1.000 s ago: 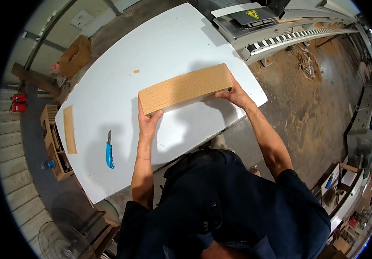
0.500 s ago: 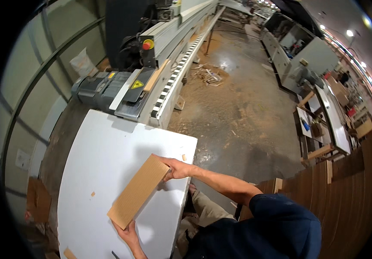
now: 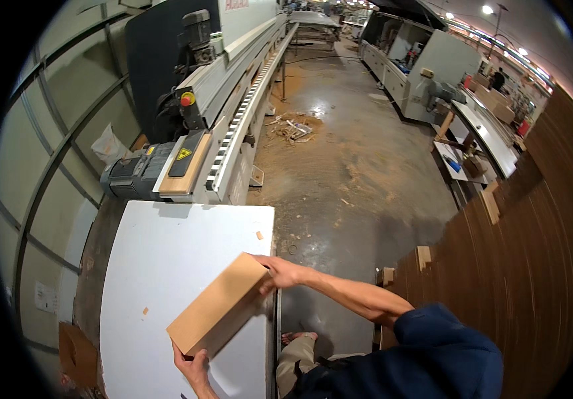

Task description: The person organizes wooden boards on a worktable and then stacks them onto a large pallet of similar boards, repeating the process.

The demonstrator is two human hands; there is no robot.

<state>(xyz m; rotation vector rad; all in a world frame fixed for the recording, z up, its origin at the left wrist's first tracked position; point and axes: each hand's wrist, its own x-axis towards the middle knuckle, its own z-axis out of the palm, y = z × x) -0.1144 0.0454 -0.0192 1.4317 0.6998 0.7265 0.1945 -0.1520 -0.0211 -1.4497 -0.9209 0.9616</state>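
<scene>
A long tan block (image 3: 218,302), wood-coloured with crisp edges, is held at a slant over the white tabletop (image 3: 166,256). Whether it is one piece or a bundle of thin strips I cannot tell. My left hand (image 3: 193,370) grips its near left end, the thumb on the side and the fingers partly hidden beneath. At the far right end, my right hand (image 3: 281,272) is closed round the corner. Two small wood chips, one near the right edge (image 3: 260,235) and one at the left (image 3: 145,310), lie on the tabletop.
A long machine with a roller track (image 3: 236,130), a red stop button (image 3: 187,99) and a motor (image 3: 133,176) stands beyond the table. Stacked dark brown boards (image 3: 499,279) rise on my right. A bench (image 3: 492,143) stands farther right; sawdust and scraps (image 3: 294,128) litter the floor.
My view has swung and lifted, so more of the stacked boards shows. The block has tipped, showing more of its side face. Both hands keep hold of its ends.
</scene>
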